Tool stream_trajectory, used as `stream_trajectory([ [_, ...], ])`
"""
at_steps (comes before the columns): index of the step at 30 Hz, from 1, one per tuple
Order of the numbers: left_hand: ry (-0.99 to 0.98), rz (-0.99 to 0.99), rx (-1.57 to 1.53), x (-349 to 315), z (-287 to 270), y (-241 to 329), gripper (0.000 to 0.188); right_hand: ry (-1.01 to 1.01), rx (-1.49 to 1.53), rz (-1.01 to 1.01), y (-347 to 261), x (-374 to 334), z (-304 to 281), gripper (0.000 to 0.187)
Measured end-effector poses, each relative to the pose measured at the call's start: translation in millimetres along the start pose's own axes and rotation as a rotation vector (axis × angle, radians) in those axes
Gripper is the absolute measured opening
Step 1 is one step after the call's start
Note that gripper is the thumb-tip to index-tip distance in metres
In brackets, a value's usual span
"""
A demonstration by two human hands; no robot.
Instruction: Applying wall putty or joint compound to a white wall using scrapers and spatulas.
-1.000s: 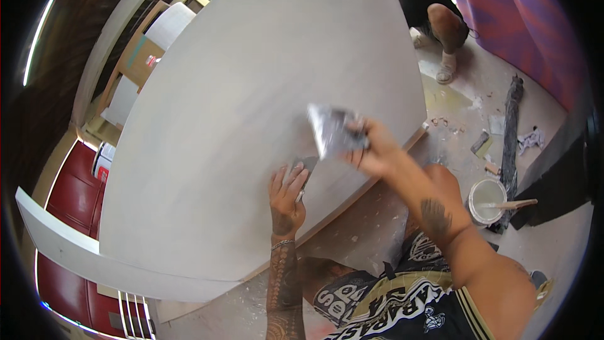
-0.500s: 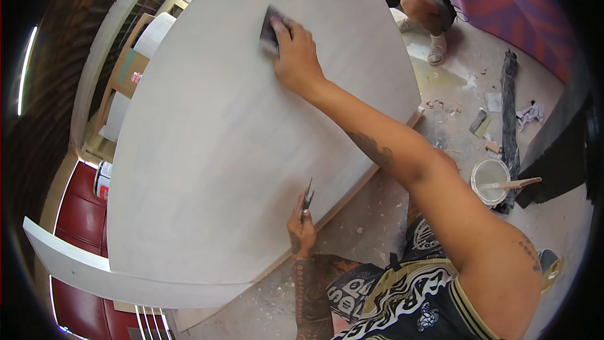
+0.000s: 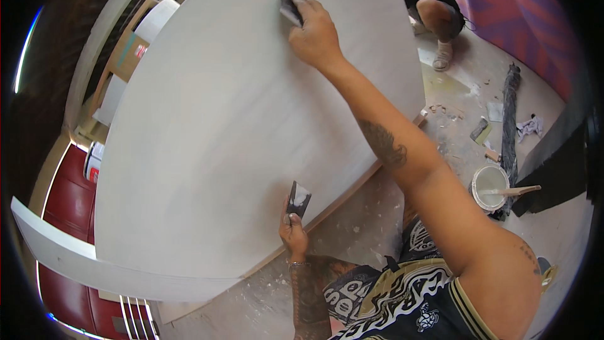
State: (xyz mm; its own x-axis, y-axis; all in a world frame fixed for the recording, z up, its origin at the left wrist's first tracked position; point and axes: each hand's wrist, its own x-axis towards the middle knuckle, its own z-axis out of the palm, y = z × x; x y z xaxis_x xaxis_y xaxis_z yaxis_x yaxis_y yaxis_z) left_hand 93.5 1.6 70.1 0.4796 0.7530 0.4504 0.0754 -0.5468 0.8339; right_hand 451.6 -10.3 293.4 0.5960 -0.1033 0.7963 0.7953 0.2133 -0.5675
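Observation:
A large pale panel (image 3: pixel 182 138) with a curved outline and a smooth whitish surface stretches before me. My right hand (image 3: pixel 316 36) reaches to its upper part, gripping a dark flat putty spreader (image 3: pixel 290 7) close against the surface; whether the edge touches is hard to tell. Lower down, near the panel's wood-coloured edge, my left hand (image 3: pixel 293 233) grips a second dark spreader (image 3: pixel 299 200). White putty lies on that one's face, which is turned toward me.
A white bucket (image 3: pixel 489 187) with a wooden stick (image 3: pixel 519 191) stands at the right, beside a long dark wrapped bundle (image 3: pixel 511 113). Another person (image 3: pixel 440 16) crouches beyond the panel. A curved white strip (image 3: pixel 56 242) and red cushioned seat (image 3: pixel 69 195) lie left.
My right hand has moved slightly up and right across the panel with its spreader. My left hand has turned its spreader from edge-on to face-on, showing the putty. The view has shifted a little.

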Motion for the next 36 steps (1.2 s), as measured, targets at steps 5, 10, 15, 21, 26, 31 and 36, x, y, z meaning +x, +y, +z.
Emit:
stream_trajectory([
  [5,0.115,-0.136,-0.067,-5,-26,-23,0.038,-0.035,0.052,-0.093,-73,-56,40,0.056],
  [10,0.258,-0.195,-0.819,17,-14,24,0.033,-0.193,0.031,-0.249,-101,-122,51,0.056],
  [15,0.121,-0.565,-1.465,28,-49,17,0.028,-0.805,0.397,-0.189,-103,-164,0,0.059],
  [21,-0.255,-0.707,-1.586,50,-45,53,0.025,-1.028,0.557,-0.275,-60,-210,-110,0.067],
  [26,-0.058,-0.502,-1.279,72,-57,104,0.028,-0.743,0.641,0.236,11,-141,-109,0.048],
  [31,0.004,-0.599,-1.189,56,-25,106,0.025,0.101,-0.003,-0.102,51,27,-68,0.059],
  [36,-0.026,-0.689,-1.209,44,0,87,0.021,0.096,-0.099,-0.147,36,19,-18,0.055],
])
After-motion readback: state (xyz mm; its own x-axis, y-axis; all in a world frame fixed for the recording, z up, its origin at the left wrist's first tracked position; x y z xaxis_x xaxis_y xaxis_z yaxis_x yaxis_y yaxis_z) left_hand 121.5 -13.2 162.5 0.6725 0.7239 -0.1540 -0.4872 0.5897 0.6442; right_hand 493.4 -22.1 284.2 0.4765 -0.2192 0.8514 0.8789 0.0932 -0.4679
